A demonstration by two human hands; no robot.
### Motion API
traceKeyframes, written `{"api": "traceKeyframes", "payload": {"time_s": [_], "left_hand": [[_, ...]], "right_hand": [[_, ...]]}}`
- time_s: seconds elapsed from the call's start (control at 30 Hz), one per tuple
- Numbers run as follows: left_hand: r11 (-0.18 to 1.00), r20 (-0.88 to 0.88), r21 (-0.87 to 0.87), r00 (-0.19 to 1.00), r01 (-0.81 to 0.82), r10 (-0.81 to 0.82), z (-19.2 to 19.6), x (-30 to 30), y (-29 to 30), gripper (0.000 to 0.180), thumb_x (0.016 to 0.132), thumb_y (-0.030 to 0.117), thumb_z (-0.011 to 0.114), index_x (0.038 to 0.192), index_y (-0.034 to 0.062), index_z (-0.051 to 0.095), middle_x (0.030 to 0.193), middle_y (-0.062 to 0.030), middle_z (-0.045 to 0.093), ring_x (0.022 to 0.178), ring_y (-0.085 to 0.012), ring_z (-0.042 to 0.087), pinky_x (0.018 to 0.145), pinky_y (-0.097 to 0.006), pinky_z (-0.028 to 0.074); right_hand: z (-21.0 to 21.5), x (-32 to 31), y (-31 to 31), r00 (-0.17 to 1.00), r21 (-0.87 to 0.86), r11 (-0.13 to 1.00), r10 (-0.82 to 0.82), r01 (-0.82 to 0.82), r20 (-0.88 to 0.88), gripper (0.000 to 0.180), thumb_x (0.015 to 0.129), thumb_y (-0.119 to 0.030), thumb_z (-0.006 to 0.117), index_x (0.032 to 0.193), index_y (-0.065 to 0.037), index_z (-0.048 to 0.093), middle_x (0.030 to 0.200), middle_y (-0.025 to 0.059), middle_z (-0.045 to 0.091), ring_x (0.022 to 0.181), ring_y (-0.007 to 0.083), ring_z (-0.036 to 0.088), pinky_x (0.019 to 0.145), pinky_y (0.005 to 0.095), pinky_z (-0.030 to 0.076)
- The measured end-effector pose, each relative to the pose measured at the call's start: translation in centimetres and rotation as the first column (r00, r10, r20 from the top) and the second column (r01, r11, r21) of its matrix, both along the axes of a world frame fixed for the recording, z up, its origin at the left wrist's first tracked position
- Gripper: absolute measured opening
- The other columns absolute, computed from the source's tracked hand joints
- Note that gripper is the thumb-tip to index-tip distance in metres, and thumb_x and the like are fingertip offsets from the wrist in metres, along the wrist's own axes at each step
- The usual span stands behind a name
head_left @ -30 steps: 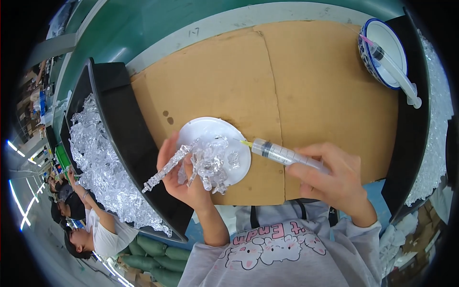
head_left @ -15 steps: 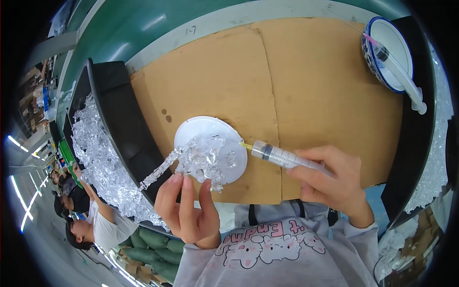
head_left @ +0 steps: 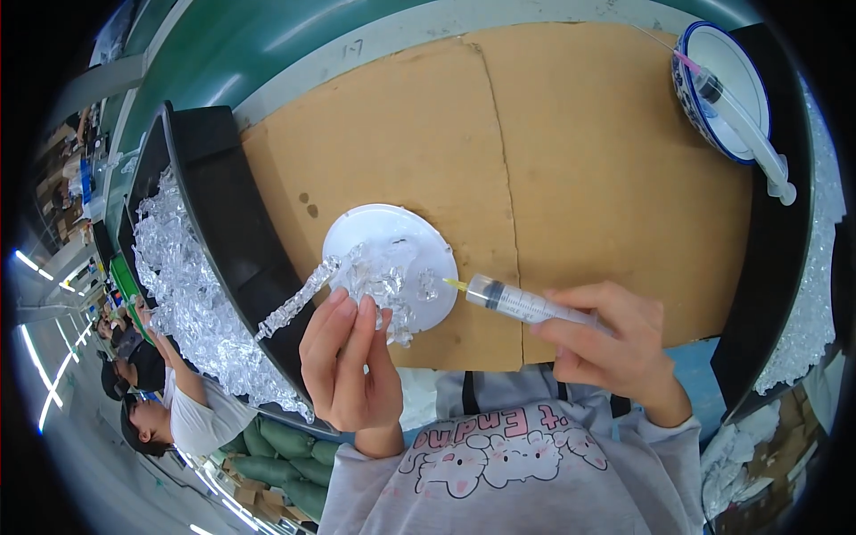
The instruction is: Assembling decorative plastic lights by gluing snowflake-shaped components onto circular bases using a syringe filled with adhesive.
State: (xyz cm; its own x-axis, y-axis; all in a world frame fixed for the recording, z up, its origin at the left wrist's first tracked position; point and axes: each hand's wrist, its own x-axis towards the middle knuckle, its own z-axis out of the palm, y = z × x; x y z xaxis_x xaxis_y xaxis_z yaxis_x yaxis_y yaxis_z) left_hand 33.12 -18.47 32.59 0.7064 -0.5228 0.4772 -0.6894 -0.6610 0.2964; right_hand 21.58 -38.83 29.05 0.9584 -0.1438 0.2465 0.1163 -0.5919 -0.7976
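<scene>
In my right hand (head_left: 611, 343) is a syringe (head_left: 526, 304) with clear graduated barrel and a yellow needle hub, its tip pointing left at the plate's right edge. My fingers wrap the rear of the barrel. My left hand (head_left: 354, 370) is closed, fingertips pinched on a clear, faceted plastic piece (head_left: 378, 317) at the near-left edge of a round white plate (head_left: 390, 221). Several more glassy pieces lie on that plate. A knobbly clear strand (head_left: 299, 303) reaches from there to the black bin on the left. The fingers partly hide the pinched piece.
Brown cardboard (head_left: 606, 160) covers the table. A black bin (head_left: 227, 205) at left holds a heap of clear pieces (head_left: 201, 285); another black bin (head_left: 744, 303) stands at right. A blue-and-white bowl (head_left: 694, 96) holds a second syringe (head_left: 740, 119). Another person (head_left: 192, 401) sits at far left.
My left fingers have drawn together and moved up a little over the plate's near edge. The syringe tip has dropped slightly toward me. The whole view has shifted a little.
</scene>
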Motion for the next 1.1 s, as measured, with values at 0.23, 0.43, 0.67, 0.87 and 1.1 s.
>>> {"api": "traceKeyframes", "payload": {"time_s": [0.23, 0.43, 0.67, 0.87, 1.1], "left_hand": [[1.0, 0.014, -0.005, 1.0, 0.009, -0.008, -0.4, 0.0, 0.2, 0.03, 0.064, -0.012, 0.075, 0.092, -0.0036, 0.07, 0.098, -0.012, 0.062, 0.09, -0.0289, 0.064, 0.077, -0.033, 0.056], [0.999, 0.107, 0.047, 0.994, 0.023, -0.028, -1.3, -0.2, 0.7, 0.029, 0.065, -0.004, 0.078, 0.093, -0.005, 0.069, 0.097, -0.0115, 0.06, 0.095, -0.0315, 0.061, 0.081, -0.036, 0.055], [0.982, 0.1, 0.182, 0.993, 0.048, -0.068, -2.4, -3.2, 1.9, 0.031, 0.063, 0.008, 0.081, 0.092, 0.0084, 0.072, 0.096, -0.0054, 0.058, 0.09, -0.0241, 0.049, 0.074, -0.034, 0.043], [0.965, 0.025, 0.259, 0.999, -0.031, 0.025, -3.5, -3.6, 2.0, 0.034, 0.061, 0.009, 0.082, 0.093, 0.0134, 0.073, 0.096, -0.0012, 0.059, 0.094, -0.0233, 0.049, 0.08, -0.033, 0.041], [0.963, 0.015, 0.266, 0.999, -0.047, 0.044, -3.6, -3.6, 2.1, 0.032, 0.063, 0.008, 0.081, 0.093, 0.0132, 0.073, 0.096, -0.0013, 0.059, 0.093, -0.0234, 0.049, 0.08, -0.033, 0.041]], "right_hand": [[0.0, -1.1, 0.3, 0.997, 0.085, 0.994, -0.067, 0.069, -0.028, 0.031, 0.054, -0.002, 0.065, 0.081, -0.015, 0.071, 0.088, 0.0056, 0.065, 0.053, 0.0122, 0.054, 0.044, 0.0223, 0.041], [-1.0, -1.8, 1.1, 0.997, 0.077, 0.994, -0.08, 0.081, -0.023, 0.03, 0.054, -0.002, 0.065, 0.08, -0.015, 0.07, 0.083, 0.0047, 0.065, 0.052, 0.0116, 0.053, 0.043, 0.0218, 0.04], [-1.1, -1.3, 1.6, 0.996, 0.086, 0.993, -0.084, 0.085, -0.012, 0.031, 0.054, -0.002, 0.065, 0.082, -0.015, 0.069, 0.084, 0.0044, 0.063, 0.055, 0.0128, 0.055, 0.044, 0.0227, 0.041], [-1.5, -1.3, 1.9, 0.995, 0.06, 0.994, -0.092, 0.093, -0.031, 0.032, 0.055, 0.0, 0.065, 0.084, -0.014, 0.068, 0.084, 0.0043, 0.062, 0.059, 0.0138, 0.059, 0.046, 0.0233, 0.046], [-1.2, -1.1, 2.0, 0.994, 0.062, 0.994, -0.089, 0.093, -0.057, 0.033, 0.054, -0.004, 0.069, 0.085, -0.015, 0.068, 0.083, 0.0026, 0.061, 0.06, 0.0142, 0.059, 0.048, 0.0243, 0.047]]}}
